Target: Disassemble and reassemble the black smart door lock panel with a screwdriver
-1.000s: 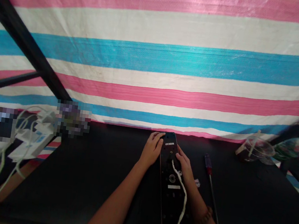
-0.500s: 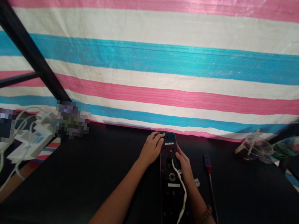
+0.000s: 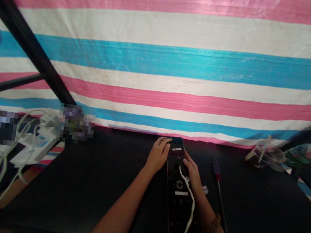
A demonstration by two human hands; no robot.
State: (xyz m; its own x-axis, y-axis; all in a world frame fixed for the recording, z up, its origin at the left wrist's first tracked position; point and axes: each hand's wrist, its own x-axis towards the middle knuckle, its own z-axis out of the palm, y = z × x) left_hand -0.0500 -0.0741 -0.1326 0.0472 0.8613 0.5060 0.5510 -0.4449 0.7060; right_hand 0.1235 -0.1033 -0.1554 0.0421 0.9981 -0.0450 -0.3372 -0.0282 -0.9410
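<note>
A long black device lies on the black table, its far end between both hands. A white cable comes out of a hole near that end and runs toward me. My left hand grips the far left edge, its fingertips on the top corner. On the right edge, a little nearer, my right hand is closed round the side, thumb by the cable hole. White labels and a round fitting show on the device's upper face.
A screwdriver lies to the right, with a small clear packet beside my right wrist. Plastic cups stand at the back right. White cables and a white box are at the left. A striped sheet hangs behind.
The view has shifted very slightly. Both hands keep their places on the device.
</note>
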